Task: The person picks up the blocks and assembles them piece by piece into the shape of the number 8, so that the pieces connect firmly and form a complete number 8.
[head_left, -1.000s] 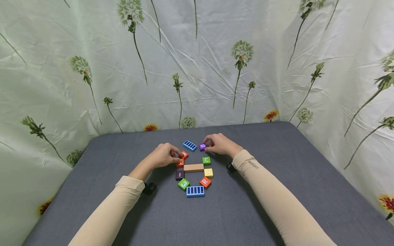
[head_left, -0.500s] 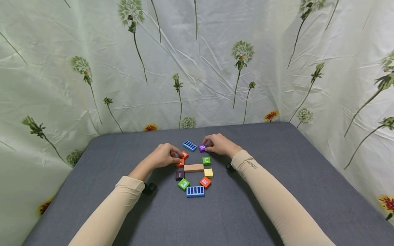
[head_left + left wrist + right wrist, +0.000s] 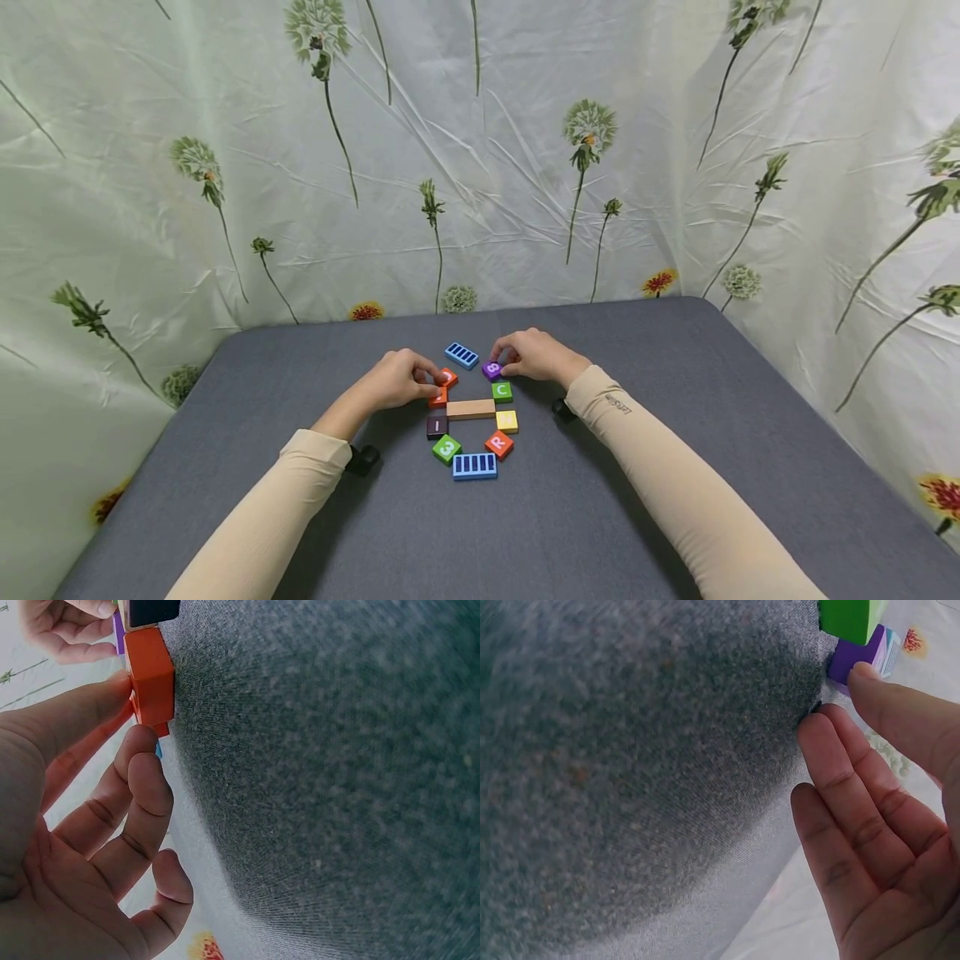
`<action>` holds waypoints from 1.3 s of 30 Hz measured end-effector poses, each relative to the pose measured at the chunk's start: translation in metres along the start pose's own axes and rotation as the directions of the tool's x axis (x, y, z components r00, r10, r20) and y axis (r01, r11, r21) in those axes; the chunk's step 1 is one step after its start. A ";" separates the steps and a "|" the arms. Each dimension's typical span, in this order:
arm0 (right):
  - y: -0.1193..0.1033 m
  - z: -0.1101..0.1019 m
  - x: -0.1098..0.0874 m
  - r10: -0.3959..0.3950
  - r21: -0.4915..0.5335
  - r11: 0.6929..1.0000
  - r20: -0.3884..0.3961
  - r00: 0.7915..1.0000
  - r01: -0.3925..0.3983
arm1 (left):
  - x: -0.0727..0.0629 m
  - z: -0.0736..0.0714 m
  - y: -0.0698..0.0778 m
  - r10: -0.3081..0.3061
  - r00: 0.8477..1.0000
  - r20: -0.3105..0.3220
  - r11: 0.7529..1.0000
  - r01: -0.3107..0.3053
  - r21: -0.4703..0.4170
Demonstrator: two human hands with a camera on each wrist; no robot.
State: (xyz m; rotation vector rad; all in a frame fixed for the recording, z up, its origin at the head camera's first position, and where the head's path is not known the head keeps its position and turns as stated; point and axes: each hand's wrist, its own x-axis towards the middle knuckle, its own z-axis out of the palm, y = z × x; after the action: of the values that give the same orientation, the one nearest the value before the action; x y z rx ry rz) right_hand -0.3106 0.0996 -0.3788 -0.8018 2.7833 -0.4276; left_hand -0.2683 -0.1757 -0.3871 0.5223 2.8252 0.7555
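In the head view, a purple letter block is pinched between the thumb and index finger of my right hand, right at the far corner of the green C block. The right wrist view shows my thumb on that purple block, other fingers loosely bent. Across from it, my left hand holds thumb and index finger at two orange blocks, the farther one and the nearer one. In the left wrist view, my thumb tip lies on an orange block; the index finger is partly hidden.
A ring of blocks continues with a blue slotted block behind, a wooden bar, black, yellow, green 3, orange R, and another blue slotted block in front. A floral cloth hangs behind the grey table.
My right hand has drawn the purple block slightly toward me and turned it, bringing it close to the green C block. My left hand has stayed in place at the orange blocks.
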 end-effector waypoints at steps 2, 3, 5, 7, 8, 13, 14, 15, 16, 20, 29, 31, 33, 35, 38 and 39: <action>0.000 -0.001 -0.001 -0.009 -0.012 1.000 0.006 1.000 0.009 | 0.000 0.000 0.000 0.003 1.000 -0.003 1.000 -0.003 -0.004; 0.000 -0.001 -0.002 -0.014 -0.016 1.000 0.009 1.000 0.014 | 0.000 0.000 0.000 0.003 1.000 -0.004 1.000 -0.003 -0.007; 0.000 -0.001 -0.003 -0.023 -0.017 1.000 0.012 1.000 0.023 | 0.000 0.000 0.000 0.003 1.000 -0.005 1.000 -0.003 -0.008; 0.000 -0.001 -0.005 -0.031 -0.018 0.999 0.013 0.999 0.031 | 0.000 0.000 0.000 -0.002 1.000 -0.004 1.000 0.002 -0.011; 0.000 -0.001 -0.005 -0.035 -0.019 0.999 0.012 0.999 0.035 | 0.000 0.000 0.000 -0.004 1.000 -0.004 1.000 0.004 -0.011; 0.000 -0.001 -0.007 -0.043 -0.018 0.999 0.009 0.999 0.043 | 0.001 0.001 -0.001 -0.017 1.000 0.000 1.000 0.017 -0.012; -0.001 -0.001 -0.007 -0.042 -0.019 0.999 0.009 0.999 0.042 | 0.001 0.001 -0.001 -0.019 1.000 0.001 1.000 0.019 -0.013; -0.001 -0.001 -0.007 -0.040 -0.019 0.999 0.010 0.999 0.041 | 0.001 0.001 -0.001 -0.020 1.000 0.001 1.000 0.020 -0.014; -0.001 -0.001 -0.007 -0.040 -0.020 0.999 0.012 0.999 0.040 | 0.001 0.001 -0.001 -0.022 1.000 0.001 1.000 0.022 -0.017; -0.002 0.000 -0.006 -0.038 -0.022 0.999 0.013 0.999 0.038 | 0.000 0.001 -0.001 -0.025 1.000 0.002 0.999 0.025 -0.020; -0.002 0.001 -0.006 -0.040 -0.034 0.999 0.012 0.999 0.040 | 0.000 0.001 -0.001 -0.016 1.000 0.000 1.000 0.016 -0.025; -0.002 0.001 -0.006 -0.042 -0.033 0.999 0.013 0.999 0.042 | 0.000 0.001 -0.002 -0.015 1.000 0.001 1.000 0.015 -0.026; -0.002 0.001 -0.006 -0.044 -0.029 0.999 0.015 0.999 0.044 | 0.000 0.001 -0.002 -0.014 1.000 0.001 1.000 0.014 -0.026; -0.002 0.001 -0.006 -0.046 -0.027 0.999 0.017 0.999 0.047 | 0.001 0.001 -0.002 -0.014 1.000 0.002 1.000 0.014 -0.026; -0.002 0.001 -0.006 -0.052 -0.028 0.998 0.019 0.998 0.053 | 0.001 0.001 -0.002 -0.013 1.000 0.001 1.000 0.013 -0.026; -0.002 0.001 -0.006 -0.053 -0.029 0.998 0.020 0.998 0.054 | 0.001 0.001 -0.002 -0.011 1.000 0.001 1.000 0.011 -0.026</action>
State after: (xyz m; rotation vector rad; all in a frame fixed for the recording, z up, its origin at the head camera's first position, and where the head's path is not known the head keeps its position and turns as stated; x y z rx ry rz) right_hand -0.3048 0.1012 -0.3784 -0.8841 2.7620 -0.3875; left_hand -0.2698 -0.1767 -0.3895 0.5025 2.8109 0.7881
